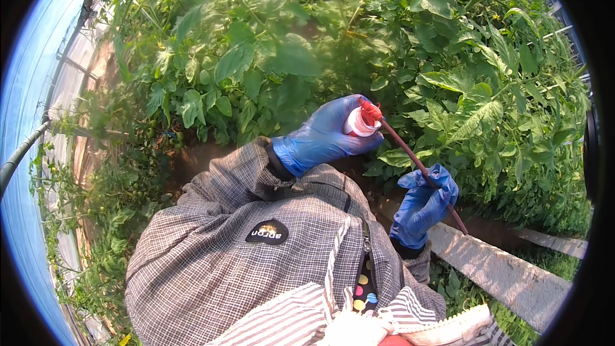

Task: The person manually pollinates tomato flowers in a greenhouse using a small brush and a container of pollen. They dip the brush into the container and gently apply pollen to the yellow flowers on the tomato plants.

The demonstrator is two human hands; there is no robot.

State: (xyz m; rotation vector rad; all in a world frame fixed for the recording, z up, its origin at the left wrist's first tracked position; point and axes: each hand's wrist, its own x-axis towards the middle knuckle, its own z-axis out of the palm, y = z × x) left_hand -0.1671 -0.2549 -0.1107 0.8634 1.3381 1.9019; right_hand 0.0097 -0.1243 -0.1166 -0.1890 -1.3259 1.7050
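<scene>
My left hand, in a blue disposable glove, is closed around a small white container with a threaded neck and red smears. At the container's mouth is a bright red clump, which looks like cloth or padding on the end of a thin reddish-brown stick. My right hand, also blue-gloved, pinches that stick near its lower end, which sticks out below the fingers. Both hands are in front of the checked apron-coat, close to the leaves. The container's inside is hidden.
Dense tomato plants fill the far side and right, with several green tomatoes low at left. A pale concrete beam runs at lower right. Greenhouse film and a metal pipe are on the left.
</scene>
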